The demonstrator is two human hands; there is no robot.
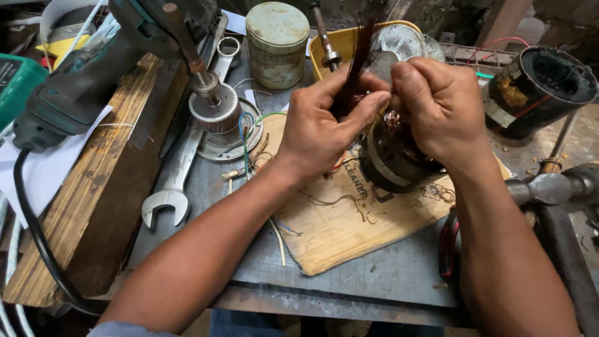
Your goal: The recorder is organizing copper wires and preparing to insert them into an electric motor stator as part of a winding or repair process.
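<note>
The motor stator (pixel 390 156) stands on a cardboard sheet (pixel 349 231) in the middle of the worktop (pixel 399 274), and its dark wire bundle (pixel 357 62) points up and away from the person. The left hand (pixel 324 118) pinches this bundle with closed fingers (pixel 368 106). The right hand (pixel 440 106) is curled tightly on the copper winding at the top of the stator.

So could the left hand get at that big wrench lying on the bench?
Probably yes. The wrench lies bare on the bench, left of the left hand, nothing on top. But that hand is pinching dark wires and would have to let go.
</note>
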